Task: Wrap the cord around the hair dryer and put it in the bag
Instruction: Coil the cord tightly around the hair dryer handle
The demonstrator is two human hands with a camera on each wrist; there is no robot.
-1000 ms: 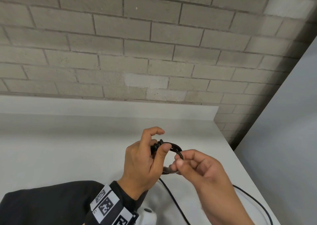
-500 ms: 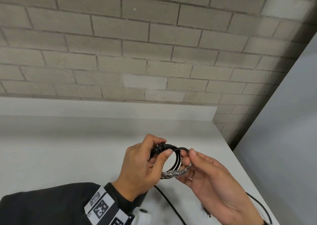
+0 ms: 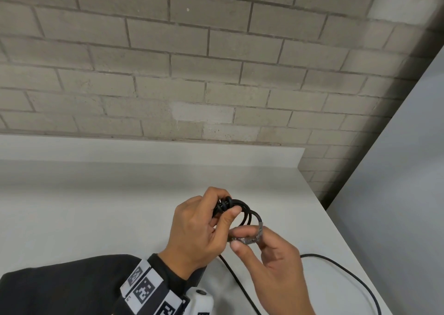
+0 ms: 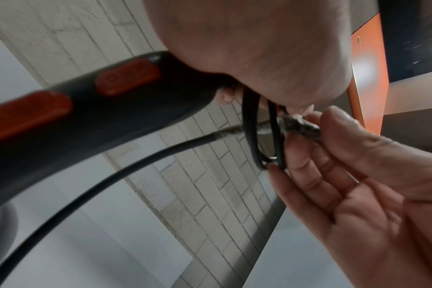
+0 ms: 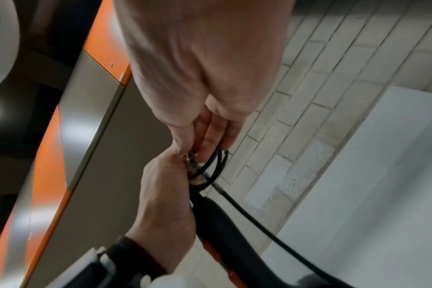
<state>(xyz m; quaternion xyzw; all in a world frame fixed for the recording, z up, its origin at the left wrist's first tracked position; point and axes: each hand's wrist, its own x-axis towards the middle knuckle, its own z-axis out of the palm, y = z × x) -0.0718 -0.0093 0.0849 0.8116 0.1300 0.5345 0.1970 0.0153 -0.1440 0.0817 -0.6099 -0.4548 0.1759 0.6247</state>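
Note:
A black hair dryer handle (image 4: 86, 117) with orange buttons (image 4: 127, 77) runs under my left wrist; the head view hides most of it. My left hand (image 3: 201, 228) grips the handle's end, thumb pressing the black cord loops (image 3: 249, 215) against it. My right hand (image 3: 271, 262) pinches the lower part of the loops, where the cord is wrapped in clear crinkled film (image 3: 249, 240). The wrist views show the same grip on the loops (image 5: 217, 161). No bag is in view.
Loose black cord (image 3: 348, 274) trails from my hands over the white table (image 3: 96, 206) toward its right edge. A block wall (image 3: 216, 74) stands behind the table. A grey panel (image 3: 396, 194) rises on the right.
My right hand has slid from the top of the loops down to their film-wrapped lower part and now pinches it. The loops have fanned out a little; the left hand keeps its grip.

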